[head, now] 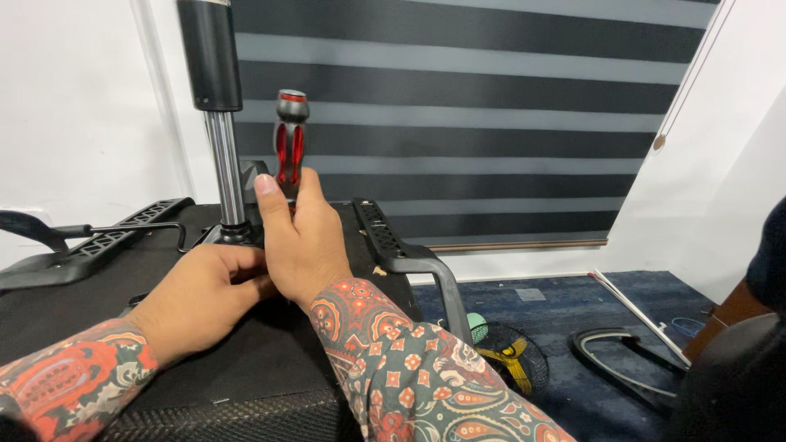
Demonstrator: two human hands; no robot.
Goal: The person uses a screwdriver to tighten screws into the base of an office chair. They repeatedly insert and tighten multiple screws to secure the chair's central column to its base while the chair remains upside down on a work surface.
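In the head view, the right hand (299, 241) sits just left of the frame's centre, its fingers wrapped around the lower part of a screwdriver (290, 143) with a red and black handle that stands upright, the grey cap at the top reaching into the upper middle of the frame. The thumb lies along the handle's left side. The left hand (201, 296), lower left of centre, rests curled on the black underside of an overturned chair seat (246, 368), its fingers tucked against the right hand; whether it pinches anything cannot be told. Just behind both hands rises the chair's gas lift column (223, 164), chrome below and black above, running out of the top left. A black armrest (401, 254) stands at the seat's right edge. A small fan (503, 352) lies on the blue carpet (565, 327) at lower right.
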